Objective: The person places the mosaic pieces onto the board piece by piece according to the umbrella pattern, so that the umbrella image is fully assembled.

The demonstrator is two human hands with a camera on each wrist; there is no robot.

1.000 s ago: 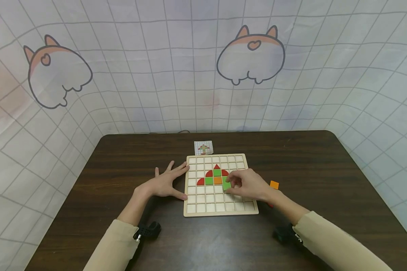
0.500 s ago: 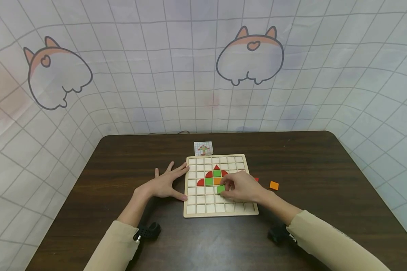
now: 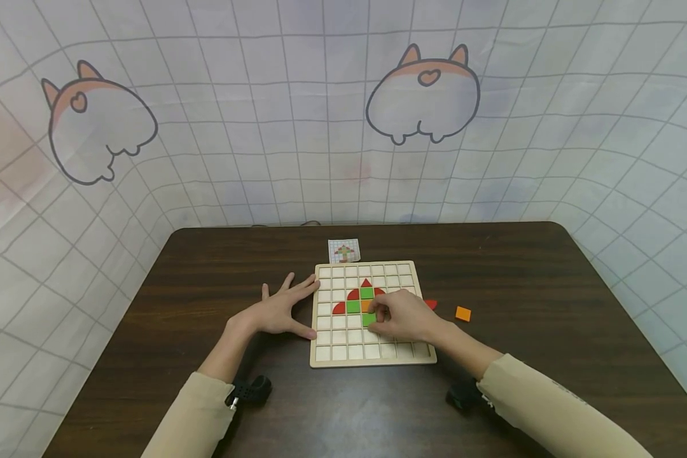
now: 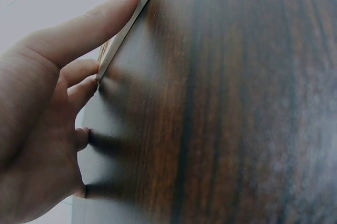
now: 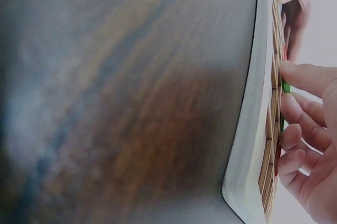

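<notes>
A wooden grid board (image 3: 372,364) lies on the table, bearing red, green and orange tiles in its middle cells. My right hand (image 3: 408,316) pinches a green square tile (image 3: 369,319) between thumb and index finger, just below the orange tile (image 3: 365,306) on the board. In the right wrist view, that green tile (image 5: 286,87) shows at the fingertips, on or very close to the grid; its exact seating is hidden. With fingers spread, my left hand (image 3: 277,312) touches the board's left edge. Part of the pattern's right side is covered by my right hand.
Behind the board lies a small card (image 3: 343,250) printed with a coloured grid pattern. On the dark wooden table (image 3: 527,273), right of the board, are a loose orange square tile (image 3: 463,313) and a partly hidden red piece (image 3: 431,305). A gridded curtain (image 3: 298,159) surrounds the table.
My right hand has moved left with the green tile, from the cell right of the orange tile to just below it. The left hand and board have stayed in place.
</notes>
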